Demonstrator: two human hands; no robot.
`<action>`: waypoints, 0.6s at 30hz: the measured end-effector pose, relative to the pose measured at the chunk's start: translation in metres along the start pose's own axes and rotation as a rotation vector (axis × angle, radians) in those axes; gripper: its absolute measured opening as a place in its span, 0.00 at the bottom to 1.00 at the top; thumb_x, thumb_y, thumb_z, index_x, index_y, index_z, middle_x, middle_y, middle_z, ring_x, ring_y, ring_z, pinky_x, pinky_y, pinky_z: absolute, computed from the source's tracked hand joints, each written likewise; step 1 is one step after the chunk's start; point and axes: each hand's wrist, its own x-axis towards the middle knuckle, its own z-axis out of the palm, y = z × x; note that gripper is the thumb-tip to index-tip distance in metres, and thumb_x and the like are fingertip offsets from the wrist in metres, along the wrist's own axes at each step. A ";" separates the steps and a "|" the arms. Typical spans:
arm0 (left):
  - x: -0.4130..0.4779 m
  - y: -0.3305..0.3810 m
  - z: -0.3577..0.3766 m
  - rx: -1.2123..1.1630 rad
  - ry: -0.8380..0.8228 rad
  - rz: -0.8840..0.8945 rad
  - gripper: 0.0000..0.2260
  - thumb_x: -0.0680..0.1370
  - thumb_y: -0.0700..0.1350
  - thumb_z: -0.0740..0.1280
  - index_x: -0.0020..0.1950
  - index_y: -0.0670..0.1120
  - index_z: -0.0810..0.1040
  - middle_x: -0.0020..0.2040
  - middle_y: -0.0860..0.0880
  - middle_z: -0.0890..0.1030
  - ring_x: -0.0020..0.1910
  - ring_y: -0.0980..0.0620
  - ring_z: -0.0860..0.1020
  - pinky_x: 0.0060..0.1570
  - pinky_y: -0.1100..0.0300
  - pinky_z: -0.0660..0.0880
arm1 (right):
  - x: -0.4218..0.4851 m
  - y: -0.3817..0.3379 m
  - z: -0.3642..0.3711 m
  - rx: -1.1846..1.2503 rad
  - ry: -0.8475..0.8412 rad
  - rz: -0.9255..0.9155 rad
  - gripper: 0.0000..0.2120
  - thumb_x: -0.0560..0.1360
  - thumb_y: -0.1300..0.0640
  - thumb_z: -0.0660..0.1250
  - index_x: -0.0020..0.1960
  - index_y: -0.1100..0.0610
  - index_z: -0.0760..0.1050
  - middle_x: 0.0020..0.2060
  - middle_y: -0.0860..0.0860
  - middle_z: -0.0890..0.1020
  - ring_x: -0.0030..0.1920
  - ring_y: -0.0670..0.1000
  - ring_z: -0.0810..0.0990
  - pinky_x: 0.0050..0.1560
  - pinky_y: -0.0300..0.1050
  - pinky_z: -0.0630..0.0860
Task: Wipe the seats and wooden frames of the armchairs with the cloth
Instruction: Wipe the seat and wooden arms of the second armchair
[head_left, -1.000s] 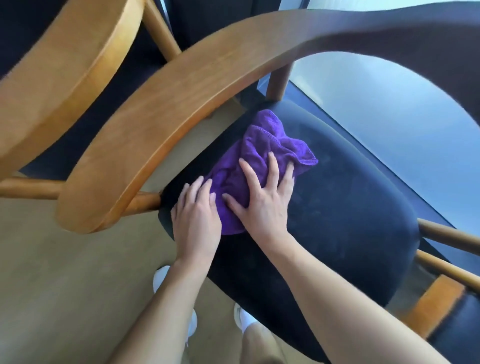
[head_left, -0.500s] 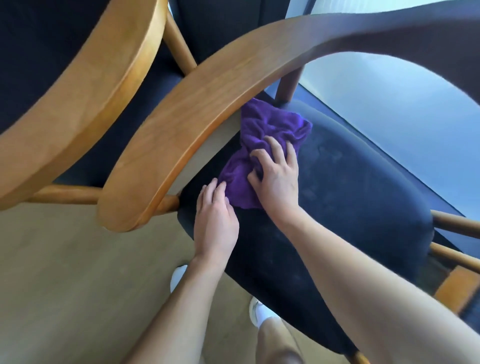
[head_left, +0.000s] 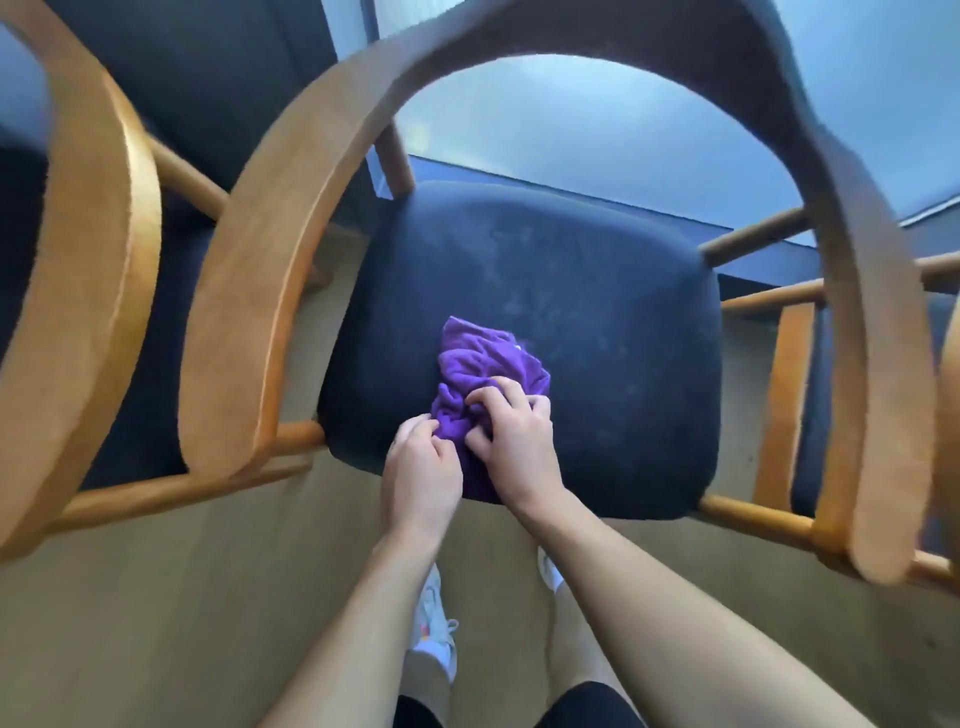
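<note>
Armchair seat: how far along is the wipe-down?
Done: nothing clearly finished; pale marks show across the dark seat. In hand: the right hand and left hand both grip the bunched purple cloth near the seat's front edge. Left: the rest of this seat, its wooden frame, and the neighbouring armchair on the left.

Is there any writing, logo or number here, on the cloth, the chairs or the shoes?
None can be read.
The purple cloth shows a small white speck, perhaps a tag, too small to read.
The white sneaker has a coloured mark, too blurred to read.
The armchair seat and wooden frame carry no text.
</note>
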 end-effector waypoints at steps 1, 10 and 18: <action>-0.006 0.009 -0.002 0.000 -0.027 0.024 0.12 0.79 0.34 0.59 0.58 0.37 0.80 0.62 0.44 0.79 0.60 0.44 0.76 0.55 0.63 0.66 | -0.009 0.001 -0.013 0.047 0.040 0.042 0.13 0.70 0.57 0.63 0.53 0.51 0.78 0.60 0.45 0.78 0.50 0.60 0.71 0.51 0.56 0.75; -0.076 0.167 0.000 -0.103 -0.334 0.405 0.13 0.79 0.37 0.58 0.54 0.48 0.81 0.52 0.56 0.81 0.52 0.57 0.78 0.49 0.68 0.70 | -0.089 0.012 -0.200 0.143 0.616 0.296 0.16 0.72 0.51 0.63 0.59 0.50 0.78 0.65 0.48 0.76 0.56 0.56 0.72 0.61 0.49 0.71; -0.134 0.245 0.039 0.049 -0.517 0.589 0.15 0.79 0.39 0.59 0.62 0.47 0.79 0.59 0.53 0.80 0.57 0.57 0.77 0.57 0.65 0.71 | -0.135 0.080 -0.265 0.045 0.730 0.560 0.19 0.76 0.56 0.69 0.67 0.52 0.76 0.72 0.56 0.71 0.63 0.60 0.70 0.64 0.54 0.70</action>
